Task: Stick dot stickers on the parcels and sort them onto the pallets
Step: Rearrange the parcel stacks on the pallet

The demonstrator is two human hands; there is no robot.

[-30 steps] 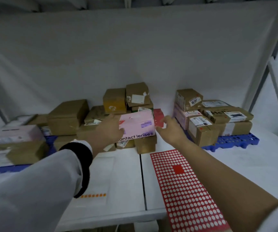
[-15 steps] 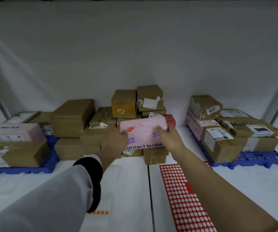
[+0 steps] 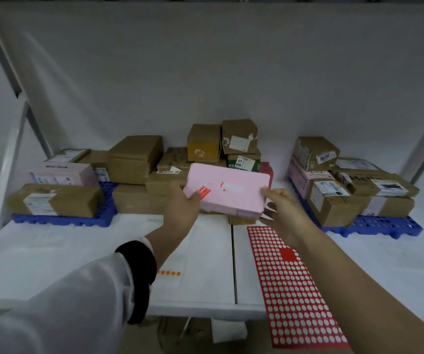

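1. Currently both hands hold the pink parcel (image 3: pixel 227 192) tilted above the white table (image 3: pixel 52 264), just in front of the middle pile of brown parcels (image 3: pixel 203 146).
2. The left hand (image 3: pixel 180 213) grips its left end, thumb pressed on top, other fingers hidden beneath.
3. The right hand (image 3: pixel 286 213) pinches the right end, fingers curled at the edge.
4. The red sticker sheet (image 3: pixel 295 290) lies under the right forearm; the orange dots (image 3: pixel 168 273) sit by the left cuff.
5. The left pallet (image 3: pixel 62 221) and the right pallet (image 3: pixel 374 224), both blue, carry parcels.

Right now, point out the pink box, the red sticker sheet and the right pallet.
pink box (image 3: pixel 231 192), head view, middle of its top face.
red sticker sheet (image 3: pixel 287 297), head view, middle of the dotted area.
right pallet (image 3: pixel 379 226), head view, bare front edge.
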